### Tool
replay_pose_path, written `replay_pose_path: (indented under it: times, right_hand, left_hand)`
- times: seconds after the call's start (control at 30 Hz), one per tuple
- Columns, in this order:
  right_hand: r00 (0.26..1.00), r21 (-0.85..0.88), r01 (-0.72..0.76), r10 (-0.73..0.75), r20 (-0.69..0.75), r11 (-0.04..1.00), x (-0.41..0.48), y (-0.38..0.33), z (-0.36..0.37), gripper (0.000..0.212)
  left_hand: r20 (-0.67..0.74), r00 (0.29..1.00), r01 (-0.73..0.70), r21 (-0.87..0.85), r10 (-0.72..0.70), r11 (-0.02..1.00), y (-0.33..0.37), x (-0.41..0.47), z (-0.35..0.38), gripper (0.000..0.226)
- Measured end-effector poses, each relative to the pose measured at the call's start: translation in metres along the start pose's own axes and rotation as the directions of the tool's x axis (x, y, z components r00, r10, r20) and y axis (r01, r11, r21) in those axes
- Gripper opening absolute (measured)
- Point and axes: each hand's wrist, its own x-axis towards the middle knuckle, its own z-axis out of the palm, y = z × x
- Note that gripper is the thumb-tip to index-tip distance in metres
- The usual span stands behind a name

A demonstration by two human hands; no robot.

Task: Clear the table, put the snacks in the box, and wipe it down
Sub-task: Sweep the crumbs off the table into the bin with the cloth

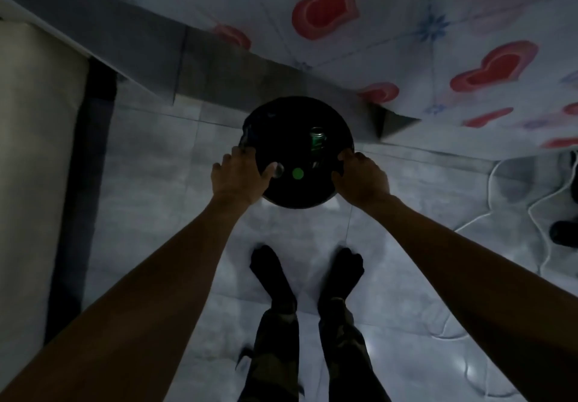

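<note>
Bin [297,196], round and black, sits on the pale tiled floor [175,214] straight ahead of the person's feet [308,267], close to the corner of a bed. Both hands grip its rim from opposite sides: the left hand [239,176] clasps the left edge with the thumb hooked over inside, and the right hand [362,176] closes on the right edge, fingers curled over the lip. Inside the dark opening a green can [317,139] stands or leans toward the far right. Nearer the front lies a small green disc [297,174], and a clear rounded piece [277,170] shows just beside the left thumb; what that piece is I cannot tell. The rest of the contents are lost in shadow.

The bed carries a white sheet [438,35] printed with red hearts, filling the upper right. A cream panel [34,151] with a dark edge runs down the left side. White cable [500,173] loops over the floor at the right, near a dark object [564,233] at the frame edge. The person's legs wear camouflage trousers [275,348].
</note>
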Motion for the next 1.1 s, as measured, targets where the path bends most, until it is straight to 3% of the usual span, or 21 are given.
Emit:
replay_pose_path:
  times: [0.2, 0.47, 0.73, 1.1]
  right_hand:
    - [0.995, 0.007, -0.075, 0.075, -0.062, 0.997, 0.030, 0.014, 0.015, 0.048]
    - [0.986, 0.138, -0.159, 0.164, -0.024, 0.978, 0.052, 0.023, 0.038, 0.052]
    - [0.990, 0.272, -0.099, 0.123, -0.073, 0.957, 0.055, 0.031, 0.043, 0.047]
    - [0.990, 0.208, -0.024, 0.052, -0.132, 0.978, 0.006, 0.016, 0.009, 0.046]
  left_hand:
    - [0.079, 0.995, 0.079, -0.156, -0.067, 0.985, 0.001, 0.019, 0.026, 0.073]
    - [0.088, 0.992, 0.114, -0.279, -0.093, 0.953, -0.006, 0.036, 0.060, 0.080]
    - [0.026, 0.998, 0.058, -0.396, -0.052, 0.916, -0.005, 0.036, 0.067, 0.079]
    - [0.029, 0.994, 0.109, -0.426, -0.107, 0.898, -0.004, -0.008, 0.014, 0.086]
